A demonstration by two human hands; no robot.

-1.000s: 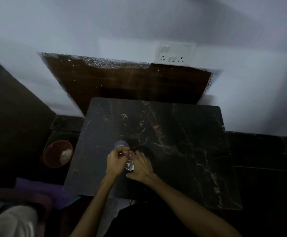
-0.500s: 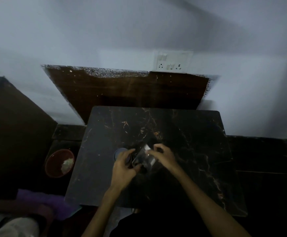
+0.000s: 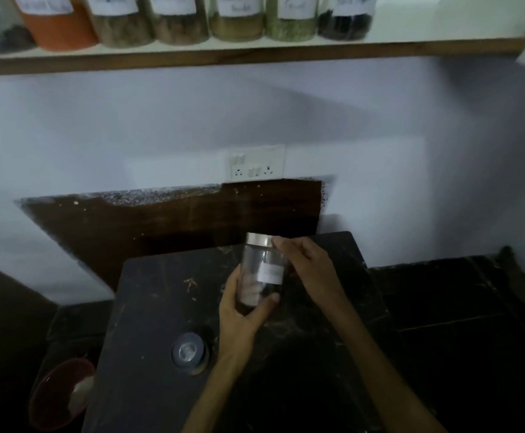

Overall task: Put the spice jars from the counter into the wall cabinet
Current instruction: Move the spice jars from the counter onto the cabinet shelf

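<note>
A clear glass spice jar (image 3: 262, 270) with a silver lid and a white label is held upright above the dark marble counter (image 3: 148, 307). My left hand (image 3: 242, 310) grips its lower body from the left and below. My right hand (image 3: 306, 264) touches its lid and upper side from the right. Another jar (image 3: 188, 351) stands on the counter to the lower left, seen from above as a round grey lid. At the top, a wooden shelf (image 3: 255, 53) carries several labelled spice jars (image 3: 239, 17) in a row.
A white switch and socket plate (image 3: 255, 165) is on the wall above a dark wooden backboard (image 3: 161, 220). A red bowl (image 3: 62, 395) with something white in it sits low at the left. A lower dark counter (image 3: 461, 307) extends to the right.
The jar has gone from tilted low over the counter to upright and higher, with both hands on it. My view has tipped up, bringing the shelf of jars into sight.
</note>
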